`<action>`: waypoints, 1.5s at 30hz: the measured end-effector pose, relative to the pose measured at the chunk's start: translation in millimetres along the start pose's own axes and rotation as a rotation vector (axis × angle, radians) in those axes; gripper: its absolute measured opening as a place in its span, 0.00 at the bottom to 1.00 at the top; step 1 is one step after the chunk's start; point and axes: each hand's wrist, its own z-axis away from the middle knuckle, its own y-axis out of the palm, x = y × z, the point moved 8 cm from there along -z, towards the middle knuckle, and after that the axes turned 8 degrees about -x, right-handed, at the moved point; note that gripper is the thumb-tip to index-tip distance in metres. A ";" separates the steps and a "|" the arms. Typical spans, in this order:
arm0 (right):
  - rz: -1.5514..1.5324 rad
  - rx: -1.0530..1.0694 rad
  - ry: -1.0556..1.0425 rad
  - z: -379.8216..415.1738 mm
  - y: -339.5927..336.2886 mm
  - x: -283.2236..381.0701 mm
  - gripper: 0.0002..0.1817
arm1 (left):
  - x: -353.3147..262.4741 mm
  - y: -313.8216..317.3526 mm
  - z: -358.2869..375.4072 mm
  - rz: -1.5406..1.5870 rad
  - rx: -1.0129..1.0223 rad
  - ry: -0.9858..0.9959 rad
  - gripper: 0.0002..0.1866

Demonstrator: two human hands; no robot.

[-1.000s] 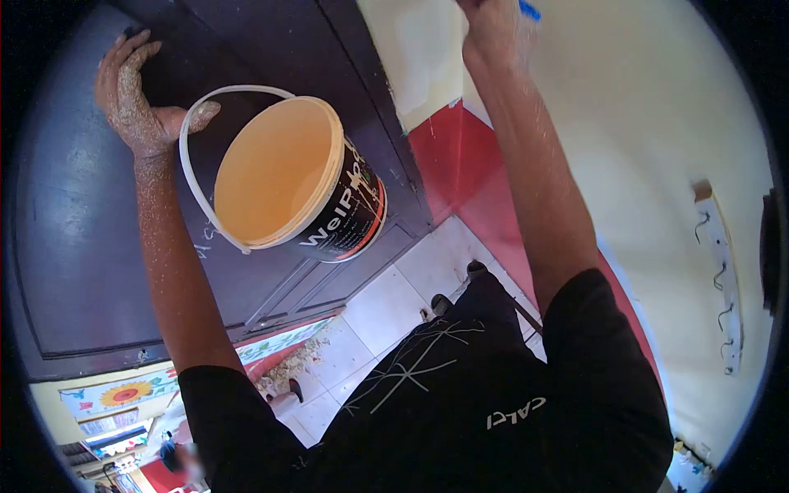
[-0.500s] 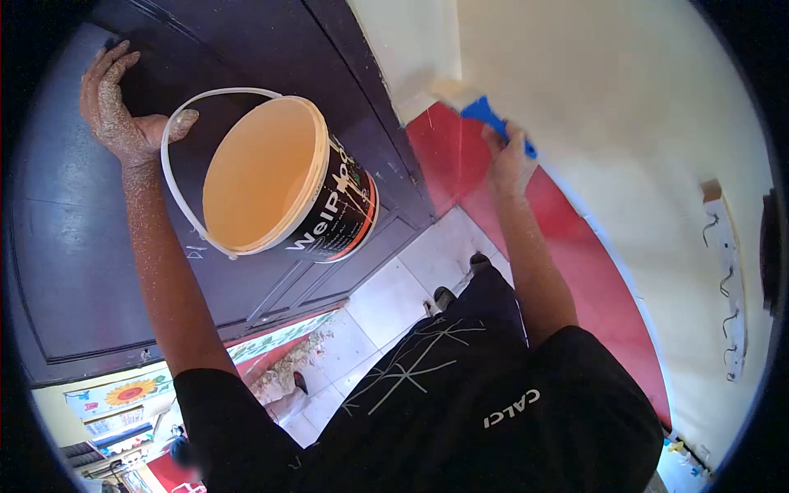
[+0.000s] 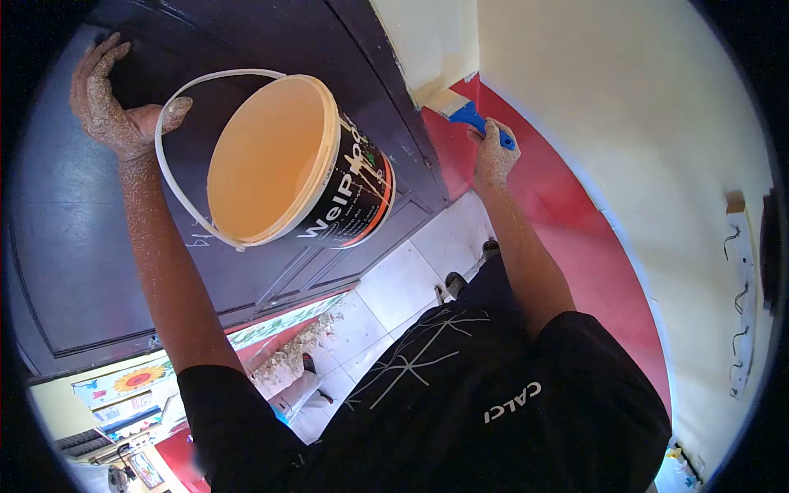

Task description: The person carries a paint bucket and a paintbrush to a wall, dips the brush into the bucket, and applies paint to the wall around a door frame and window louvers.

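Note:
My left hand (image 3: 115, 115), speckled with paint, is raised against the dark door (image 3: 74, 238) with its fingers apart. The white handle of a paint bucket (image 3: 349, 193) hangs over its thumb. Cream paint coats the bucket's inside, and drips run down its black label. My right hand (image 3: 496, 154) grips the blue handle of a paintbrush (image 3: 467, 112). The pale bristles touch the wall near the corner beside the door frame, where cream paint meets the red lower part (image 3: 542, 181).
A hook rack (image 3: 742, 296) is mounted on the cream wall at the right. White floor tiles (image 3: 399, 287) lie below, with my feet on them. Debris (image 3: 288, 361) and another person's feet are at the lower left, near a sunflower picture (image 3: 138, 379).
My right hand has moved the brush from the corner down and left, to the strip beside the door frame. The bucket appears slightly higher and further right as the view shifts.

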 end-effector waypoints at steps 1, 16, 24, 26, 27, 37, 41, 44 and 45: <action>0.016 -0.008 -0.002 1.3 2.4 -0.4 0.08 | 0.8 -0.9 0.1 -0.006 0.010 -0.005 0.42; -0.144 0.132 -0.075 8.2 110.1 98.1 0.11 | 2.6 4.4 4.2 -0.049 0.045 0.008 0.41; -0.406 0.324 -0.175 -3.0 147.3 195.1 0.08 | 0.4 1.9 -1.8 0.006 0.025 0.012 0.40; -0.370 0.352 -0.261 -16.9 124.4 204.0 0.07 | -1.6 2.2 -2.6 -0.047 0.063 0.011 0.41; -0.374 0.313 -0.228 -17.7 109.5 200.7 0.07 | -1.8 2.0 -3.1 -0.050 0.054 0.010 0.41; -0.001 0.027 -0.087 -39.5 -6.6 51.6 0.09 | -2.8 -0.7 -3.8 -0.070 0.072 -0.004 0.43; 0.032 0.016 -0.113 -50.0 -8.0 33.0 0.09 | -1.3 4.6 -2.1 -0.044 0.054 0.001 0.43; 0.065 0.000 -0.112 -62.3 -4.8 28.5 0.09 | -0.9 5.9 1.6 -0.064 0.087 -0.001 0.43; 0.060 0.004 -0.110 -66.7 -2.4 25.9 0.09 | -1.0 5.8 1.4 -0.059 0.082 -0.001 0.43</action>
